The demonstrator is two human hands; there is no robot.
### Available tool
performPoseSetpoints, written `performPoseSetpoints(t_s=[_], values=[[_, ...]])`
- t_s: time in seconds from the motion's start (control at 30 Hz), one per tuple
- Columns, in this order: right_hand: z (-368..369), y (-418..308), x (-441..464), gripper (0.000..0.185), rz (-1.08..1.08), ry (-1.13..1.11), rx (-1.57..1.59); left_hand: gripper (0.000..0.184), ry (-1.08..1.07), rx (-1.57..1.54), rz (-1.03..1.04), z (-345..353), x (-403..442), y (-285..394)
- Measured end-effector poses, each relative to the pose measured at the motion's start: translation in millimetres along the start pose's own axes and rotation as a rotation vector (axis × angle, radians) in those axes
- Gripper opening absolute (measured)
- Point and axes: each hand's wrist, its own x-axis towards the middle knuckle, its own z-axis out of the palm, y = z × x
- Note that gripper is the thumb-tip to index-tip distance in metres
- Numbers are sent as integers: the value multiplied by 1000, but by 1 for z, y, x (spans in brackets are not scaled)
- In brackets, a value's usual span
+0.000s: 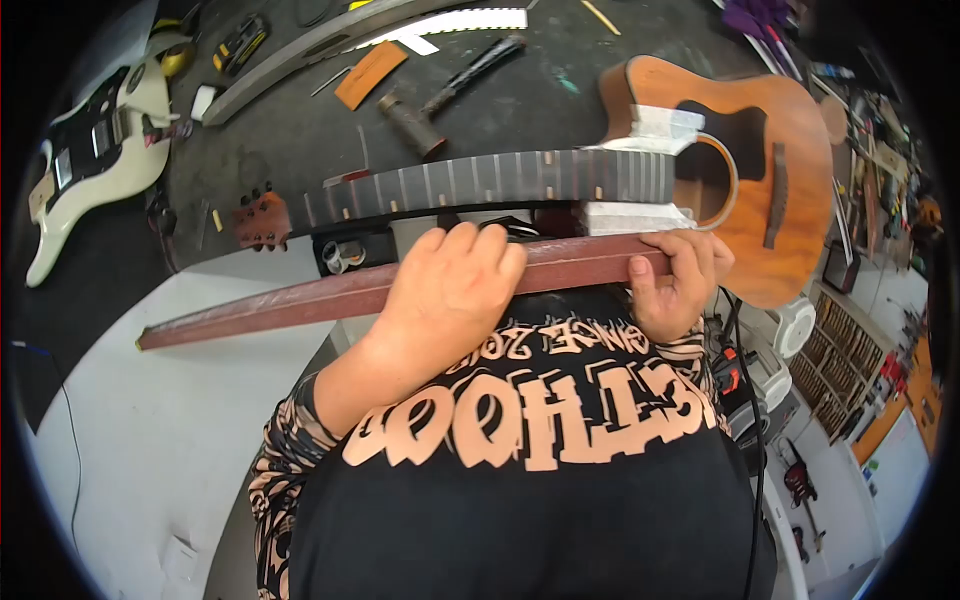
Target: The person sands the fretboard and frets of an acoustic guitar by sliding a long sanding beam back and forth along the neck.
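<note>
A long reddish-brown bar [330, 297] spans the space in front of my chest, its far left end lower than its right. My left hand [460, 275] is closed over the bar near its middle, knuckles up. Near the right end, my right hand [685, 285] grips it with fingers over the top and the thumb on the near face. Just beyond lies an acoustic guitar [800, 220], body to the right and headstock [264, 220] to the left. Pale masking tape [635, 216] covers the top on both sides of the fretboard [480, 181], by the soundhole.
On the dark bench [540, 100] lie a hammer [412, 125], an orange-brown block [371, 75] and a long metal straightedge [330, 55]. A cream electric guitar [150, 120] rests at the far left. A black cable [758, 450] hangs at my right.
</note>
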Motion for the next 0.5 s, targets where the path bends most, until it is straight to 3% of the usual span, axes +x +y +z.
performPoseSetpoints(t_s=[0.1,0.5], values=[[3,5,-2,26,17,-29,-36,10,0,-8,3,4,2,-4],[5,9,-27,23,24,112,-210,7,248,-5,183,38,9,-16]])
